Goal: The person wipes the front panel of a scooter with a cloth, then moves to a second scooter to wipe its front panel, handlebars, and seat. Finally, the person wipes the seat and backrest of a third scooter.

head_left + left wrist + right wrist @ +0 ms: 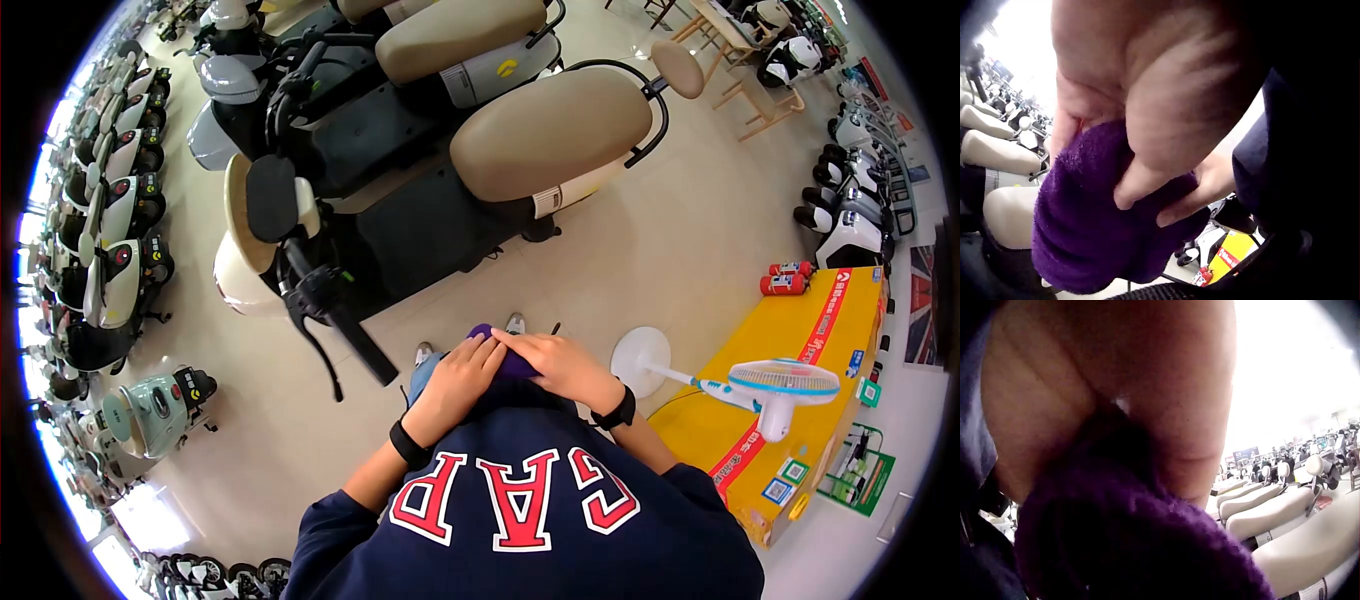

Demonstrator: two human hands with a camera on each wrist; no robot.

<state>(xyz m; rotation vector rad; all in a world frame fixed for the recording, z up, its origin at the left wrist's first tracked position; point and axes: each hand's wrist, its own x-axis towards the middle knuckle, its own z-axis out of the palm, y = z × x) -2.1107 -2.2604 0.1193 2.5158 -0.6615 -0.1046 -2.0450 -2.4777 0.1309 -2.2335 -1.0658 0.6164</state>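
Observation:
A fluffy purple towel [1097, 231] is bunched up between both hands at the front of the body. My left hand [458, 382] grips it from the left, its thumb [1138, 181] lying across the pile in the left wrist view. From the other side my right hand [562, 364] holds the same towel, and its fingers meet the left hand's fingers on top in the head view. In the right wrist view the folded towel [1135, 537] bulges out below the right hand, whose palm side is in shadow. Part of the cloth is hidden under the hands.
A scooter with a beige seat [555, 130] and black handlebar [350, 335] stands just ahead. More scooters line the left side. On the right are a white fan [780, 385], a yellow platform [790, 350] and red fire extinguishers [783, 284]. Tiled floor [400, 360] lies between.

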